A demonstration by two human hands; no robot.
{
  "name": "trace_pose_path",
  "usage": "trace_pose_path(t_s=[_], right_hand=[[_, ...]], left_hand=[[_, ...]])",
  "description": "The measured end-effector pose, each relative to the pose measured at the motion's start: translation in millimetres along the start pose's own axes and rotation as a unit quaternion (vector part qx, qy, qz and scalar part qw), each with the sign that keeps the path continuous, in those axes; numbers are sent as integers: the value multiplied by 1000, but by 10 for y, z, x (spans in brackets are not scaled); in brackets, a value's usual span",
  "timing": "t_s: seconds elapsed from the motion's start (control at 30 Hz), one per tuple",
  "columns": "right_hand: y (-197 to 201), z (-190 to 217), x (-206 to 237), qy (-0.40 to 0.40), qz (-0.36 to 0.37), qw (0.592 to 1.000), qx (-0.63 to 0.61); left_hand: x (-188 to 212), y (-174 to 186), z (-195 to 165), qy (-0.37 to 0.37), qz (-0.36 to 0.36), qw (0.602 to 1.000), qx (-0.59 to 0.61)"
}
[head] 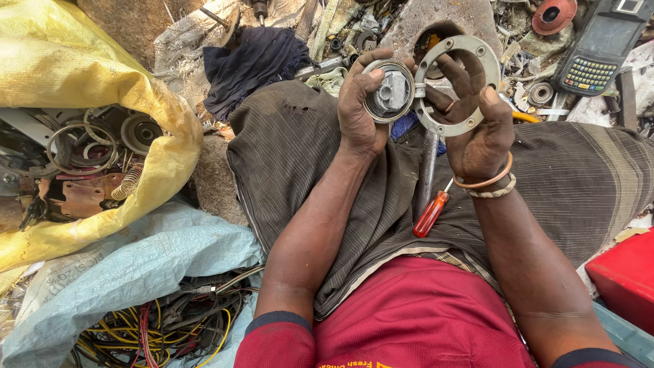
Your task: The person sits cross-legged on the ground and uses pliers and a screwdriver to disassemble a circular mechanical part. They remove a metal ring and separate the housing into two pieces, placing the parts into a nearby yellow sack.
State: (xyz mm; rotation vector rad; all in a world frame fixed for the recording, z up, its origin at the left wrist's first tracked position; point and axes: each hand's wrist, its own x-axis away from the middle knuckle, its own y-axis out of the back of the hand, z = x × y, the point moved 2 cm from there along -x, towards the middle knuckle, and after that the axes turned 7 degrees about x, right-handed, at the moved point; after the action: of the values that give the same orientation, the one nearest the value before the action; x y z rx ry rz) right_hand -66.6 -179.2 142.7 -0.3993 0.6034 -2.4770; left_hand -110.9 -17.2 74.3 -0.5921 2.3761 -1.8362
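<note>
Hinged metal assembly held over the lap, at 12 o'clock
Left hand (360, 112) grasps round housing (388, 92); right hand (477, 126) clenches flange ring (455, 85). Likely rigid, heavy; grip the rims

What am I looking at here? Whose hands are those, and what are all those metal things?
The camera sits on a person's head and looks down, so you see their own arms, red shirt and lap. The left hand holds a round metal part. The right hand holds a flat metal ring with holes, joined to that round part. A screwdriver with a red handle lies on the striped cloth over the legs. To one side, a yellow sack is full of metal rings and springs. Lower down is a tangle of wires. At the top corner lies an old handheld device with buttons, and a red box sits at the edge.
</note>
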Motion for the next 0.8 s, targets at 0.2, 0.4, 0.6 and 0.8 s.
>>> trace_pose_path(t_s=[0.2,0.4,0.6,0.8], right_hand=[[6,19,106,36,-64,989,129],[104,-19,96,26,-55,996,60],[189,15,-23,28,3,994,106],[624,651,-100,151,-107,875,447]], left_hand=[[-2,-1,43,7,64,997,33],[-33,-42,51,18,32,997,64],[-49,36,73,73,8,997,36],[-163,211,-50,-31,-31,998,51]])
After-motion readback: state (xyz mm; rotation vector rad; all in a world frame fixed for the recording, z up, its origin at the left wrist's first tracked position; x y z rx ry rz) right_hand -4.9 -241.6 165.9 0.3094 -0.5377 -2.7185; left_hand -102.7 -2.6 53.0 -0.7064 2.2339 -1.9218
